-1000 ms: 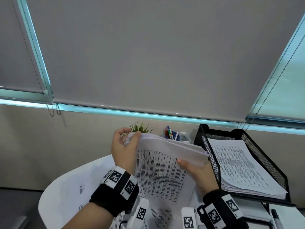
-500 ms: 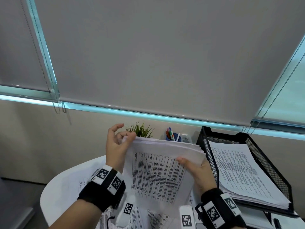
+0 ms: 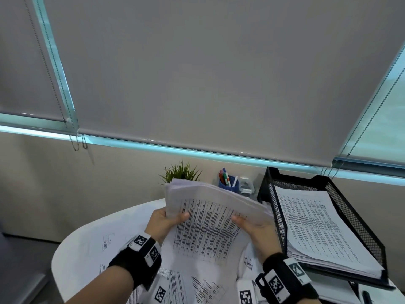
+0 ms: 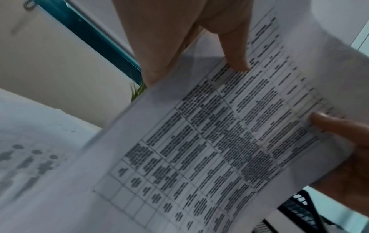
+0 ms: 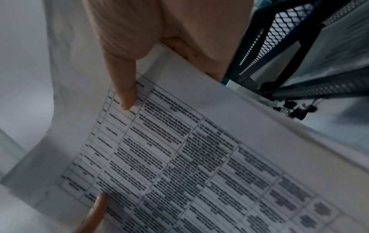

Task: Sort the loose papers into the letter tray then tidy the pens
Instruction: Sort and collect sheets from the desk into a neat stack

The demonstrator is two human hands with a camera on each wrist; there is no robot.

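A: Nearest us, at the bottom of the head view, loose sheets (image 3: 188, 284) of printed tables lie spread on the white round desk (image 3: 87, 233).

B: Just above them we have both hands on the stack of papers (image 3: 210, 218), lifted off the desk at the centre of the frame and tilted up toward us. Our left hand (image 3: 163, 223) holds the stack's left edge, thumb across the printed top sheet and fingers hidden behind.

A: And our right hand (image 3: 256, 231) has the right edge, its thumb lying on the same page. In the left wrist view the left thumb (image 4: 237, 52) presses on the table grid; in the right wrist view the right thumb (image 5: 124, 88) does likewise.

B: So each grip is closed around the stack, pinching it from both sides. The top sheet bows between the two.

A: To the right of the frame, just beside the stack, stands the black mesh letter tray (image 3: 350, 202), with a pile of printed pages (image 3: 315, 227) already lying in its top tier.

B: Farther back, at the upper middle, a blue pen cup (image 3: 228, 183) holds coloured pens, with a small green plant (image 3: 182, 172) to its left, against the beige wall under the drawn blind (image 3: 219, 73).
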